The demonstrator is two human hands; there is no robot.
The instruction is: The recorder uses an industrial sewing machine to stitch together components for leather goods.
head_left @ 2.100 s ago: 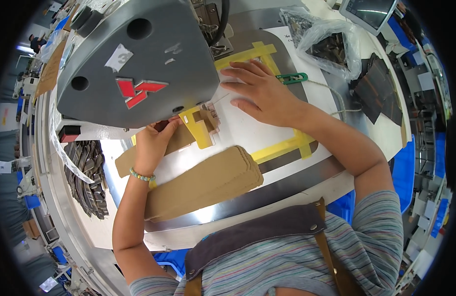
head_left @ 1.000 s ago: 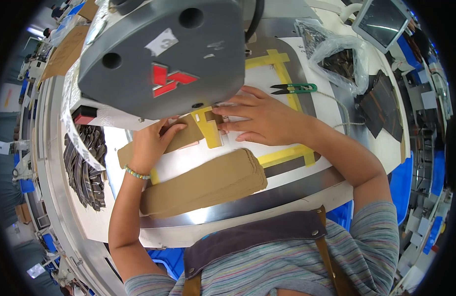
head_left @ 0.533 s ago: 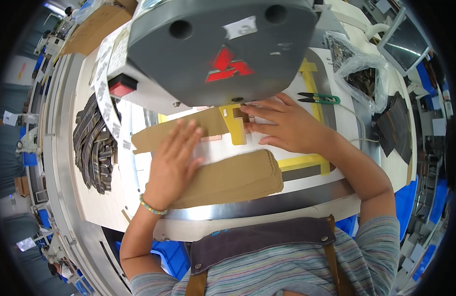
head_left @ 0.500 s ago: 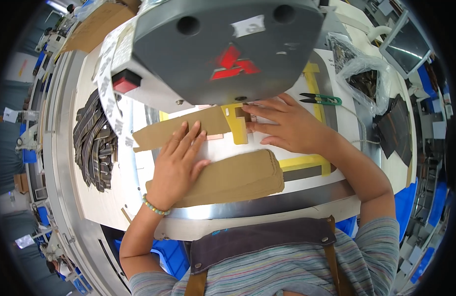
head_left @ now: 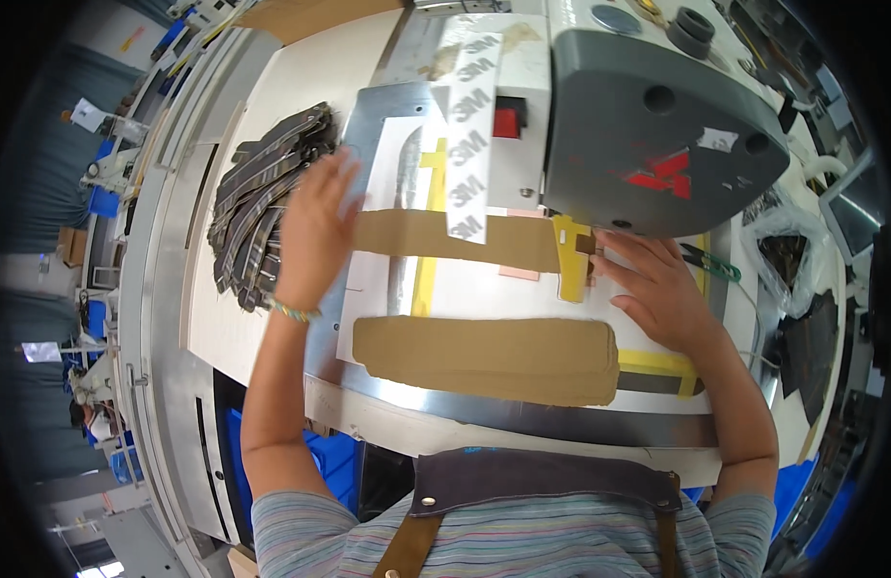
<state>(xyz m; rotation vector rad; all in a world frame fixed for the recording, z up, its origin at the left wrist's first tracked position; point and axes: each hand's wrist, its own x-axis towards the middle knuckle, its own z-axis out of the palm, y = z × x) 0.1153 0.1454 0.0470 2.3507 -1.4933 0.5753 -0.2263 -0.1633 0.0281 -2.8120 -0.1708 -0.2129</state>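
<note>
My left hand [head_left: 315, 231] is raised between a pile of dark striped fabric strips [head_left: 252, 207] and the left end of a long tan piece [head_left: 397, 232]. Its fingers are stretched out and slightly blurred, with nothing visible in them. On the other side, my right hand [head_left: 657, 289] lies with spread fingers, the tips at a small brown piece [head_left: 585, 244] beside a yellow T-shaped plate [head_left: 569, 265]. The tan piece's right end meets that plate. Nearer to me lies a stack of tan pieces [head_left: 484, 358].
A grey machine head [head_left: 609, 135] overhangs the work, with a red switch [head_left: 506, 122] on its left. Green-handled snips [head_left: 720, 267] lie beyond my right hand. Farther right are a clear plastic bag [head_left: 792, 255] with dark pieces and a dark fabric piece [head_left: 810, 356].
My left hand has left the tan pieces and moved left and away from me to the dark strips. My right hand stays by the yellow plate. The view has swung left.
</note>
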